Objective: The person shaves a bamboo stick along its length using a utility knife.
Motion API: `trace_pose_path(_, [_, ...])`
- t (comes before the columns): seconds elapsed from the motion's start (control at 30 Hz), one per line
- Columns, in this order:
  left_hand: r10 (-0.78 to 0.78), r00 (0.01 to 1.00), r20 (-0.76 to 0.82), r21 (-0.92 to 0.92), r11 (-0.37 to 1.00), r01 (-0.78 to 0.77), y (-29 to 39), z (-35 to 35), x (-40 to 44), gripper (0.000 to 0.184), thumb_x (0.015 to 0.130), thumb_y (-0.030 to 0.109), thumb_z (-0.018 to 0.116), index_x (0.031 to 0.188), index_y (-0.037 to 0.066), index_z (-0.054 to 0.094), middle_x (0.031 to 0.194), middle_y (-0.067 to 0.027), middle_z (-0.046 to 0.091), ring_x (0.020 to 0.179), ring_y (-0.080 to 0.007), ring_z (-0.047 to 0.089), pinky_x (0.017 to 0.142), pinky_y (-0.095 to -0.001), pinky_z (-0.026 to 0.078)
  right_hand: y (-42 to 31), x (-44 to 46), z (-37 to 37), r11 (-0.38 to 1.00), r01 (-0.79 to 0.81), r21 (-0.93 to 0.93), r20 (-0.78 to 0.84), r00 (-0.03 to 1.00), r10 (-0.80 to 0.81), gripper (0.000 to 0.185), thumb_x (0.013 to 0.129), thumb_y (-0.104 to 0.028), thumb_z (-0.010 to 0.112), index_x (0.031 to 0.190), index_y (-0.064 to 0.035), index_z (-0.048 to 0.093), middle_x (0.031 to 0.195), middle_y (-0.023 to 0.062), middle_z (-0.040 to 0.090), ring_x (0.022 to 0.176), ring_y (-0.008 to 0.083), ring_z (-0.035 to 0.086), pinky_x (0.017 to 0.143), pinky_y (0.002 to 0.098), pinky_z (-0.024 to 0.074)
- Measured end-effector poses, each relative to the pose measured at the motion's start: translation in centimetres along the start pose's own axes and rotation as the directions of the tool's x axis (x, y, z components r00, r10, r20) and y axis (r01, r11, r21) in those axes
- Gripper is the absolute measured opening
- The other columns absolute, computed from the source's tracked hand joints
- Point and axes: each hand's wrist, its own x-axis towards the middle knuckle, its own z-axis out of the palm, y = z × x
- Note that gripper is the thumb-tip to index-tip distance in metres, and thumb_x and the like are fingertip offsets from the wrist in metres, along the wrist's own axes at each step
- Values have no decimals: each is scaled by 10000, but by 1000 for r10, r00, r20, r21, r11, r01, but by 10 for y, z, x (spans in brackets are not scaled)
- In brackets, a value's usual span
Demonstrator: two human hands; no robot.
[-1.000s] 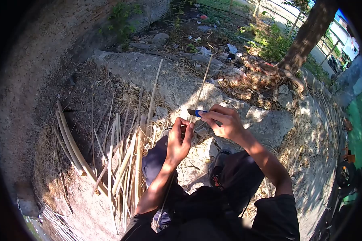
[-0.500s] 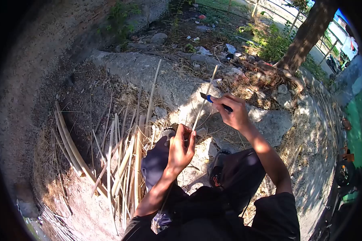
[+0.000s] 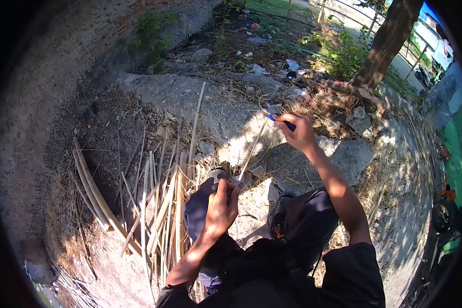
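Note:
My left hand (image 3: 222,208) is closed in a pinch on the near end of a thin bamboo strip (image 3: 253,147). The strip slants up and away to the right from my fingers. In my right hand (image 3: 299,134) is a blue utility knife (image 3: 273,117), gripped with its blade pointing to the upper left. That blade is close to the strip's far end; whether they touch I cannot tell. Both hands are in front of my bent knees, the right one farther out.
Long split bamboo pieces (image 3: 156,220) lie in a pile to my left, with thicker curved pieces (image 3: 95,190) beside them. A stone slab (image 3: 339,159) and dry grass lie ahead. A tree trunk (image 3: 387,46) stands at the upper right, a rough wall (image 3: 51,102) at the left.
My left hand has drawn back toward my body, taking the bamboo strip with it. The knife has moved slightly away from me and is now by the strip's far end instead of partway along it.

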Motion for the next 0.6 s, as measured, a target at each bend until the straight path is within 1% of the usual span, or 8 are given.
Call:
trace_pose_path(0.1, [-60,997,40,-1,998,60,10,-5,-5,122,1044,33,652,1010,-10,543,698,-99,677,593,-105,637,538,-291,482,28,8,-10,990,-119,-71,-147,983,108,141,967,-160,737,1046,-53,786,841,147,765,667,318,703,628,402,534])
trace_pose_path(0.2, [-93,995,23,15,996,93,19,-8,-6,143,1021,-14,659,1001,-2,518,667,-171,638,540,-147,634,500,-325,435,20,6,-15,949,-258,184,-160,944,288,176,1014,-202,722,1065,-38,758,650,32,648,554,126,574,529,345,448])
trace_pose_path(0.27, [-19,1000,-14,-59,998,18,-3,-2,-3,137,1029,-6,657,1006,-1,522,662,-155,637,541,-93,581,490,-320,422,15,8,-6,949,-212,232,-155,955,251,229,1052,-253,696,1162,-53,704,647,-22,572,548,59,493,492,293,377])
trace_pose_path(0.33, [-85,996,33,-99,991,88,-8,1,0,132,1049,32,651,1013,0,528,662,-104,632,575,-65,544,513,-306,423,-12,17,-5,538,-467,702,15,765,644,274,1074,-313,669,1224,-85,641,707,-23,573,534,61,451,485,268,333])
trace_pose_path(0.37, [-117,990,73,-155,980,127,-15,3,1,132,1059,54,646,1018,2,533,673,-82,629,591,-64,533,532,-298,428,-26,18,-13,344,-582,737,196,670,716,337,1071,-401,665,1217,-103,608,807,-29,591,544,37,431,485,239,305])
trace_pose_path(0.43, [-193,967,169,-195,955,224,-9,2,4,137,1081,97,630,1027,7,542,706,-37,615,629,-61,508,590,-276,448,-25,18,-9,322,-620,715,242,652,718,372,1055,-428,683,1202,-94,612,847,-22,613,546,28,425,484,234,308])
trace_pose_path(0.5, [-175,970,166,-199,958,207,-3,6,4,128,1079,85,630,1028,6,543,716,-45,628,634,-61,521,588,-275,461,-23,15,-8,320,-664,676,285,635,718,485,996,-459,762,1234,-60,623,979,-1,686,543,4,397,479,217,307])
trace_pose_path(0.6, [-140,980,142,-207,964,168,0,15,4,130,1081,93,627,1020,13,544,713,-35,638,637,-54,536,578,-266,465,-17,15,-10,257,-618,743,314,661,682,505,988,-405,789,1307,-48,630,1020,16,723,540,-7,372,472,210,293])
